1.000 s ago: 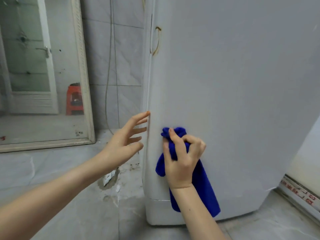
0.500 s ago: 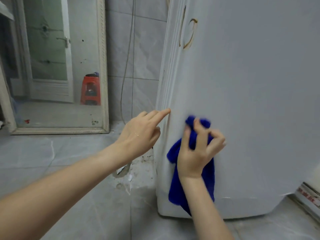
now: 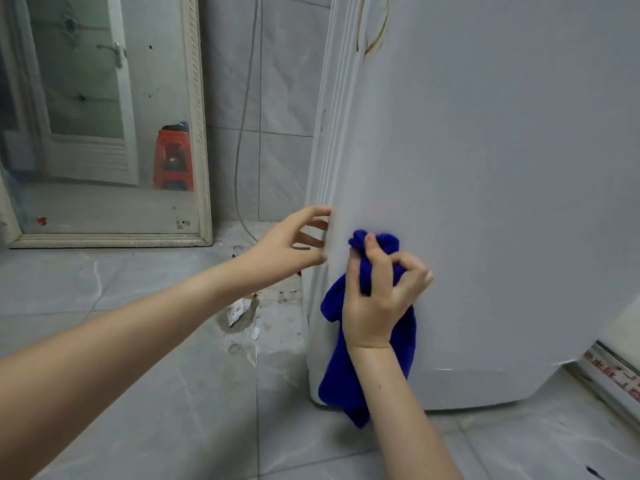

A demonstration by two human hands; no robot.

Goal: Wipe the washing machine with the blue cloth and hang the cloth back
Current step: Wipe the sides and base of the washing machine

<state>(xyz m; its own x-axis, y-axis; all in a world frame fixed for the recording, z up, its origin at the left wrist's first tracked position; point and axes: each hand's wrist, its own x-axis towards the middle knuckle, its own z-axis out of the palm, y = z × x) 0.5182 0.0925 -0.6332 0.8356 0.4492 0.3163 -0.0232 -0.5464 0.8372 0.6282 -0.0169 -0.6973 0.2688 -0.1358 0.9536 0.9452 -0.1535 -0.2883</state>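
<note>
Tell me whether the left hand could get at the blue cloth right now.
Probably yes. The left hand is at the corner of the washing machine, just beside the blue cloth, with only bare panel between. The right hand grips its bunched top; the lower part hangs free.

The floor is laid with large pale grey tiles veined like marble, with thin grout lines between them. A white washing machine stands on it at the right, its base flat on the tiles. A mirror in a pale carved frame stands on the floor at the left. Near the machine's front corner is a rough, broken patch with white fragments, and dark grime speckles the tiles around it. A thin cord hangs down to the floor behind. At the far right a low strip with red characters runs along the floor.
</note>
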